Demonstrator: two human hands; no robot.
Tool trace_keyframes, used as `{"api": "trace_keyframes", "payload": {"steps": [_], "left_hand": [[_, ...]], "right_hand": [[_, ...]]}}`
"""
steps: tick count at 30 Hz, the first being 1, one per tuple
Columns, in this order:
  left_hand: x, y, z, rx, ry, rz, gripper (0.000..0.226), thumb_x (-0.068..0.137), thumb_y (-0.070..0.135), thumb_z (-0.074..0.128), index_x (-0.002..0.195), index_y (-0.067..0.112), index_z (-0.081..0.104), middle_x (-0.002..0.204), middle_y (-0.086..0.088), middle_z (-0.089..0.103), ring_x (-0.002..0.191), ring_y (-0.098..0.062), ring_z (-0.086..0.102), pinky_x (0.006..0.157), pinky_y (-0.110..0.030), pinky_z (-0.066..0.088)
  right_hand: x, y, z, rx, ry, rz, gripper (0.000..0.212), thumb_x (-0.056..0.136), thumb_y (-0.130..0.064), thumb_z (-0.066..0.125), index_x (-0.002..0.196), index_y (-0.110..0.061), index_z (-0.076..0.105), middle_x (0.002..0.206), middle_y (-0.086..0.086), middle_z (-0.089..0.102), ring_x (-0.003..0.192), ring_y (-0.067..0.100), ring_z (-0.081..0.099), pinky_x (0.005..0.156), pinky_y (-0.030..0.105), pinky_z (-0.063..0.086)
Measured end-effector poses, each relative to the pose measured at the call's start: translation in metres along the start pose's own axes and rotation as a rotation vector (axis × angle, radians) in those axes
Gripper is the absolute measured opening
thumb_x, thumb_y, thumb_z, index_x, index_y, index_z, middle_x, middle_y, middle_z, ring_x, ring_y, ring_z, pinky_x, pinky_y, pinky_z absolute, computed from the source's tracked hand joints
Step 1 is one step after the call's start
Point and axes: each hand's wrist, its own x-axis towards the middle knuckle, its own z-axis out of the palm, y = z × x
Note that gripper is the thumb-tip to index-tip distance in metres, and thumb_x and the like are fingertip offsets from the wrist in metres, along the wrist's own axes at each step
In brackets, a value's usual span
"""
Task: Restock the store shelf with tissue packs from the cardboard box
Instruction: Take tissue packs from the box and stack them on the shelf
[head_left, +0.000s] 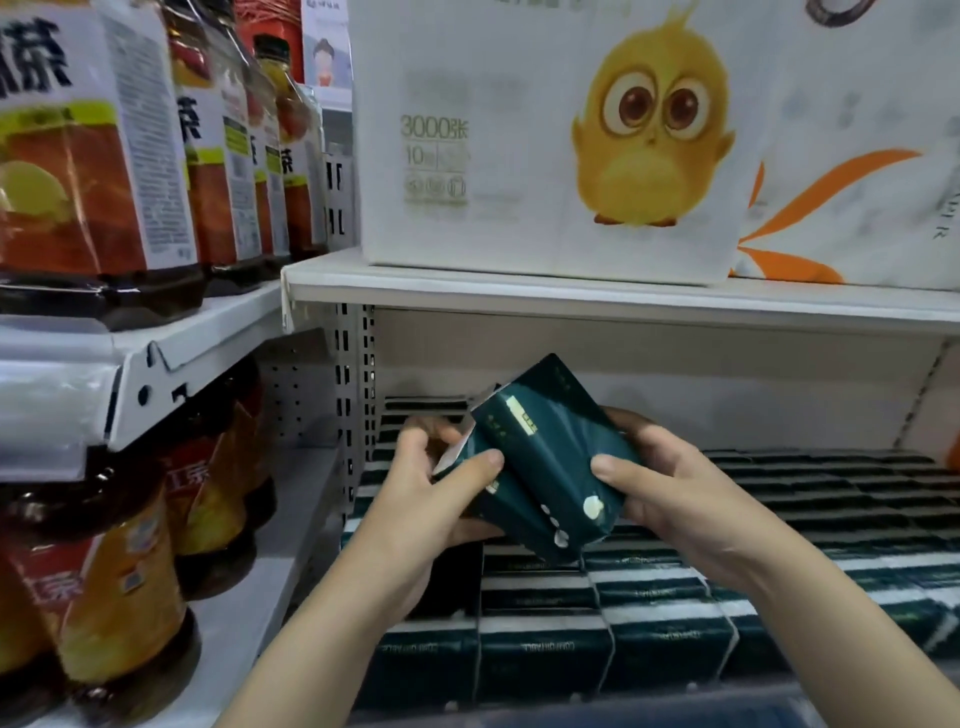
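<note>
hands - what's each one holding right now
Left hand: grips the dark green tissue packs.
Right hand: grips the same packs, opposite side.

Lower shelf (623, 714): dark green tissue packs (675, 597) laid flat in tight rows. Upper shelf (623, 306): chick-print tissue multipack (519, 156), with orange-print pack (857, 182) touching its right side. Left-bay shelf (208, 332): tea bottles (104, 182).
</note>
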Motion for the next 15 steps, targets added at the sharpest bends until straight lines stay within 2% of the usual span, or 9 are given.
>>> {"api": "trace_keyframes", "payload": {"steps": [3,5,7,9,12,14,15], "left_hand": [[0.015,-0.002,-0.003,0.151,0.062,0.061,0.028,0.081,0.021,0.068,0.095,0.014,0.045,0.095,-0.014,0.067,0.083,-0.028,0.068,0.071,-0.049,0.057],[0.025,-0.002,-0.009,0.389,0.126,0.146,0.026,0.074,0.028,0.068,0.080,0.021,0.044,0.075,-0.010,0.056,0.071,-0.024,0.056,0.069,-0.040,0.046],[0.035,-0.004,-0.018,0.525,0.222,0.180,0.026,0.078,0.020,0.068,0.073,0.017,0.043,0.068,-0.005,0.048,0.064,-0.020,0.046,0.063,-0.032,0.036],[0.042,-0.005,-0.026,0.537,0.345,0.196,0.026,0.081,0.015,0.069,0.072,0.014,0.045,0.067,-0.005,0.050,0.065,-0.020,0.047,0.061,-0.030,0.034],[0.049,-0.008,-0.034,0.477,0.478,0.236,0.026,0.087,0.010,0.066,0.075,0.012,0.043,0.069,-0.004,0.047,0.065,-0.016,0.044,0.058,-0.020,0.035],[0.053,-0.013,-0.038,0.434,0.530,0.243,0.026,0.088,0.006,0.065,0.078,0.014,0.042,0.074,-0.002,0.047,0.070,-0.015,0.045,0.060,-0.013,0.036],[0.057,-0.016,-0.040,0.418,0.547,0.248,0.027,0.089,0.006,0.064,0.079,0.017,0.041,0.076,-0.001,0.047,0.073,-0.017,0.047,0.065,-0.015,0.039]], "right_hand": [[0.010,-0.006,-0.006,-0.171,0.016,-0.086,0.044,0.079,-0.013,0.070,0.121,-0.021,0.061,0.115,-0.002,0.071,0.104,0.017,0.069,0.087,0.033,0.057],[0.019,0.000,-0.014,-0.198,0.071,-0.119,0.039,0.084,-0.005,0.068,0.118,-0.023,0.063,0.114,-0.003,0.071,0.105,0.016,0.068,0.087,0.032,0.054],[0.030,0.011,-0.023,-0.206,0.148,-0.152,0.039,0.086,0.002,0.065,0.115,-0.022,0.065,0.111,-0.004,0.072,0.105,0.014,0.066,0.082,0.027,0.053],[0.042,0.028,-0.033,-0.231,0.231,-0.173,0.041,0.085,0.008,0.064,0.112,-0.023,0.066,0.109,-0.005,0.071,0.104,0.015,0.066,0.079,0.025,0.056],[0.065,0.057,-0.045,-0.322,0.309,-0.163,0.044,0.085,0.012,0.061,0.101,-0.028,0.066,0.107,-0.009,0.069,0.107,0.020,0.063,0.086,0.033,0.054],[0.081,0.072,-0.047,-0.389,0.309,-0.152,0.044,0.086,0.013,0.057,0.097,-0.029,0.065,0.107,-0.010,0.066,0.110,0.021,0.060,0.085,0.028,0.050],[0.087,0.076,-0.046,-0.399,0.295,-0.142,0.043,0.088,0.012,0.055,0.097,-0.028,0.065,0.108,-0.009,0.066,0.110,0.020,0.059,0.083,0.023,0.049]]}}
